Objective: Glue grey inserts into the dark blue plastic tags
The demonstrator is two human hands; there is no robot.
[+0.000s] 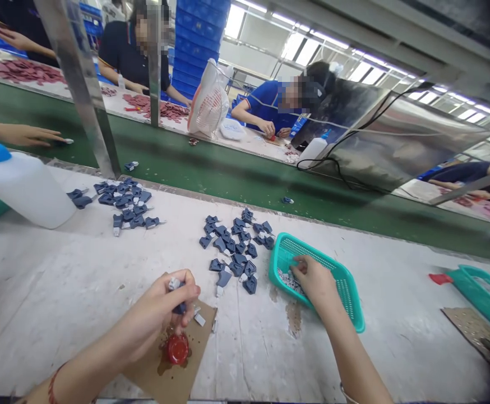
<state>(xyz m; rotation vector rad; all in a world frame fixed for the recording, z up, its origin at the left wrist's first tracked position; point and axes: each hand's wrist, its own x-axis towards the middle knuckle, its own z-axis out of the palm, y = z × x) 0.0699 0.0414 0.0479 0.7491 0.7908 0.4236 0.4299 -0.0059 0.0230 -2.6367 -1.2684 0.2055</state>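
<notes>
My left hand (161, 306) is closed around a small dark blue plastic part (180, 308), with a light grey piece showing near the thumb. Beneath it, a red cap (178, 349) with wet shine sits on a stained piece of cardboard (198, 350). A loose grey piece (199, 319) lies at the cardboard's far side. My right hand (318, 280) reaches into a green plastic basket (356, 308), fingers curled and pinched above small grey pieces (287, 279). Whatever is between those fingertips is hidden. Several dark blue parts (230, 242) lie scattered left of the basket.
Another group of blue parts (129, 199) lies beside a white bottle (35, 188) at the left. A green conveyor belt (228, 174) runs behind the table (81, 292). At right are a second green basket (476, 286) and cardboard (476, 336). Co-workers sit across; another person's hand (35, 134) reaches over the belt.
</notes>
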